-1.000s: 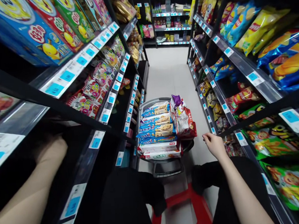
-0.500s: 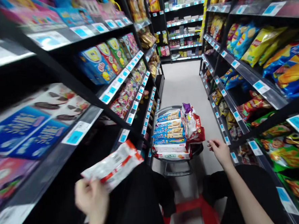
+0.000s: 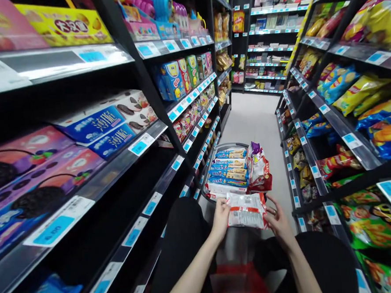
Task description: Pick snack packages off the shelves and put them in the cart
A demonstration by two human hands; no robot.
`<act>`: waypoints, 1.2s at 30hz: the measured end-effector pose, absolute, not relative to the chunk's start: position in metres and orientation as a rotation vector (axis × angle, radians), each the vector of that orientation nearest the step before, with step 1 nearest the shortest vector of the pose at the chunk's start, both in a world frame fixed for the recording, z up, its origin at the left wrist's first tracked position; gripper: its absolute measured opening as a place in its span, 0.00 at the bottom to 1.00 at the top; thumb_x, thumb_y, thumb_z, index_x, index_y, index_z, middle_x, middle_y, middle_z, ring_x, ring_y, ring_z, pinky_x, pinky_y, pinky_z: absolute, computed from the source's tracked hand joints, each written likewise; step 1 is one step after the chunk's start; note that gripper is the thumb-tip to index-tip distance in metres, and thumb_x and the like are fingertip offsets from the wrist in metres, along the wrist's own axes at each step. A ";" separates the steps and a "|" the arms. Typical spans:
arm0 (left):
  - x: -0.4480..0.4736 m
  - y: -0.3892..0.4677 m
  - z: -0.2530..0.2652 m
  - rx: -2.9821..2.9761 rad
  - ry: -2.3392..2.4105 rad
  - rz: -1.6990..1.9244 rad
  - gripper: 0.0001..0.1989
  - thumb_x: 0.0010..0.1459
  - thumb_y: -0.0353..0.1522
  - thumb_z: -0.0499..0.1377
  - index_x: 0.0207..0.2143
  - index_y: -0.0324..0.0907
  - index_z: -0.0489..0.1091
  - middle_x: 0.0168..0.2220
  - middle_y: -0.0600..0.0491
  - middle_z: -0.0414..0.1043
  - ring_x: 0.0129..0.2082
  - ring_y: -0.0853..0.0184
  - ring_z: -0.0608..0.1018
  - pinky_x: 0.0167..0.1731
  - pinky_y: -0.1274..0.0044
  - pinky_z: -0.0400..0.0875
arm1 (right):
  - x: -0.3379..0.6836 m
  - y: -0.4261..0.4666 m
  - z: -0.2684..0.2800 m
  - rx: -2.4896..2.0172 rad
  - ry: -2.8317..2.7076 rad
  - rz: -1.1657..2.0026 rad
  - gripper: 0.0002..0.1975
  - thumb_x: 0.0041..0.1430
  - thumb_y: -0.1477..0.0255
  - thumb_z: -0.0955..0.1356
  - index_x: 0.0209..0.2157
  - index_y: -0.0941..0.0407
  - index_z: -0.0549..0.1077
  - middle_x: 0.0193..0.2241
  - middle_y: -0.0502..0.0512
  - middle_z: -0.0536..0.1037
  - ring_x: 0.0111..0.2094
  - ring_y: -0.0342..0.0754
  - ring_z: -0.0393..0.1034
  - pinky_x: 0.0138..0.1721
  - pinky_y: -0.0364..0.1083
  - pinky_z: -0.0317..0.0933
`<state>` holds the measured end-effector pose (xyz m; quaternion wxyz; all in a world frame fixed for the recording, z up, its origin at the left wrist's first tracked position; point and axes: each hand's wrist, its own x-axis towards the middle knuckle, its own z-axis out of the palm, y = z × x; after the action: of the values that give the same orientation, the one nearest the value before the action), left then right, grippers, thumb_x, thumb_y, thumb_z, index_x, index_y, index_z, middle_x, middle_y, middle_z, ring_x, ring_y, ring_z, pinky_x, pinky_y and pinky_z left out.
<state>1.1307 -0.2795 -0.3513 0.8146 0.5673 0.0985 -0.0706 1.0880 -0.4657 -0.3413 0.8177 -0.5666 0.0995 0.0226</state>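
Between my two hands is a white and red snack packet [image 3: 246, 210], its printed face with a red band turned up. My left hand [image 3: 221, 213] pinches its left end, and the fingers of my right hand [image 3: 276, 216] are closed on its right end. Just beyond the packet stands a dark basket [image 3: 205, 181] filled with blue biscuit packs [image 3: 228, 173] in rows. White boxes [image 3: 223, 190] lie along its near side, partly behind the packet. Red and white bags [image 3: 259, 171], one with a purple top, fill its right side.
Shelves of boxed biscuits [image 3: 106, 125] line the left, with price tags [image 3: 141, 144] along their edges. Chip bags [image 3: 361, 92] crowd the shelves on the right. A red stool [image 3: 239, 285] is below me, and pale floor [image 3: 249, 112] runs ahead to the back shelves.
My left hand has carried the packet from the left shelf side to in front of the basket. My right hand has come in and taken its other end. The view has swung left.
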 end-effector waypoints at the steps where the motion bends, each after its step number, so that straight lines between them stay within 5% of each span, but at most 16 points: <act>1: 1.130 -0.278 -0.353 1.171 0.179 -0.211 0.18 0.44 0.35 0.60 0.38 0.42 0.58 0.24 0.59 0.64 0.22 0.73 0.68 0.26 0.81 0.62 | 1.088 -0.469 -0.347 -1.258 0.220 0.050 0.39 0.43 0.66 0.73 0.57 0.51 0.56 0.41 0.58 0.73 0.39 0.52 0.71 0.36 0.49 0.67; 4: 1.131 -0.273 -0.349 1.134 0.048 -0.331 0.32 0.41 0.32 0.64 0.49 0.43 0.56 0.32 0.54 0.69 0.28 0.70 0.72 0.30 0.79 0.64 | 1.092 -0.473 -0.358 -1.365 0.254 0.042 0.31 0.41 0.66 0.74 0.50 0.55 0.67 0.45 0.60 0.73 0.40 0.53 0.70 0.39 0.50 0.66; 9: 1.139 -0.268 -0.342 1.329 -0.011 -0.438 0.27 0.32 0.28 0.68 0.40 0.36 0.70 0.32 0.52 0.72 0.28 0.70 0.72 0.31 0.79 0.64 | 1.094 -0.475 -0.354 -1.433 0.322 0.088 0.27 0.36 0.65 0.75 0.42 0.58 0.75 0.40 0.59 0.76 0.39 0.55 0.70 0.40 0.53 0.65; 14: 1.145 -0.267 -0.346 1.543 -0.032 -0.317 0.21 0.38 0.34 0.67 0.38 0.37 0.75 0.37 0.48 0.75 0.37 0.61 0.74 0.39 0.75 0.65 | 1.099 -0.469 -0.343 -1.571 0.350 -0.097 0.19 0.36 0.61 0.74 0.32 0.57 0.78 0.34 0.58 0.78 0.35 0.53 0.71 0.36 0.49 0.66; 24: 1.145 -0.268 -0.345 1.867 -0.007 -0.083 0.12 0.48 0.38 0.60 0.26 0.37 0.76 0.20 0.53 0.71 0.20 0.71 0.66 0.23 0.80 0.57 | 1.116 -0.461 -0.357 -1.722 0.214 -0.089 0.18 0.48 0.56 0.68 0.25 0.58 0.68 0.20 0.50 0.67 0.23 0.44 0.60 0.24 0.42 0.56; 36: 1.149 -0.261 -0.339 1.938 -0.061 -0.091 0.15 0.50 0.39 0.56 0.19 0.37 0.65 0.17 0.58 0.61 0.19 0.74 0.61 0.22 0.81 0.53 | 1.115 -0.449 -0.358 -1.645 0.274 -0.138 0.19 0.49 0.54 0.66 0.23 0.57 0.64 0.19 0.49 0.64 0.23 0.43 0.57 0.24 0.41 0.54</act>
<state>1.1492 -0.2606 -0.3389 0.5650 0.8238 -0.0261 -0.0388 1.1152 -0.4490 -0.3579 0.6698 -0.7300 0.1214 -0.0613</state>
